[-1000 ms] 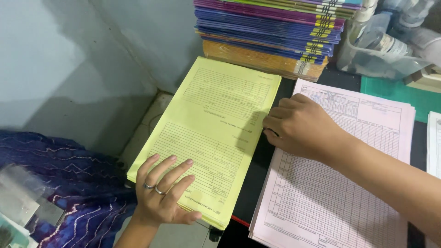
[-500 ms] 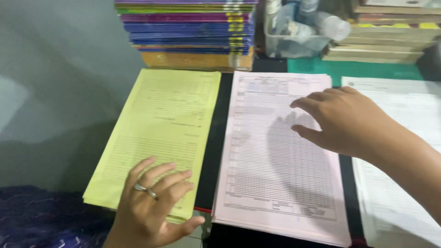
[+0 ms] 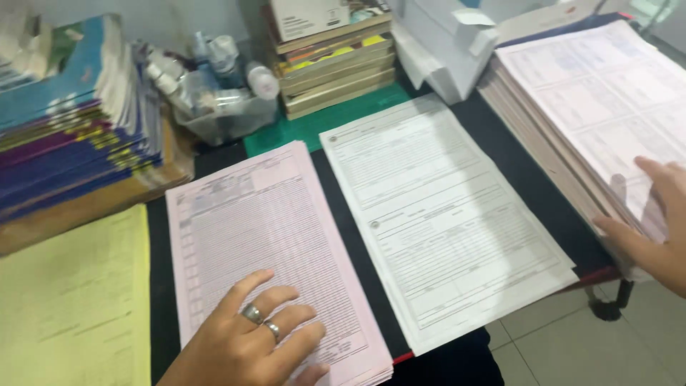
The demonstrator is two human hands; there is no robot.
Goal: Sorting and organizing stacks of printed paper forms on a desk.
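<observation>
While the left hand (image 3: 246, 347) lies flat, fingers spread, on the near end of the pink stack of forms (image 3: 264, 250), gripping nothing and only pressing down on the top sheet, the right hand (image 3: 654, 225) reaches out to the thick pile of pale sheets (image 3: 586, 93) at the right end of the dark table (image 3: 522, 179). Its thumb sits against the near edge of that pile and its fingers lie over the top; whether it has pinched a sheet loose I cannot tell.

As for progress, four piles lie side by side: the yellow stack (image 3: 71, 300) at far left, the pink one, the white stack (image 3: 436, 214) in the middle, then the tall pile. Each looks squared and in place; no loose sheet lies between them and none is held clear, so I judge little is gathered so far.

Room is tight. Narrow dark strips part the piles. The white stack's near corner juts past the table's front edge, over the tiled floor (image 3: 572, 343). Behind, coloured notebooks (image 3: 64, 136), a clear tub of bottles (image 3: 221, 100), stacked books (image 3: 336, 64) and white boxes (image 3: 443, 50) close off the back, so free space lies only toward the person.
</observation>
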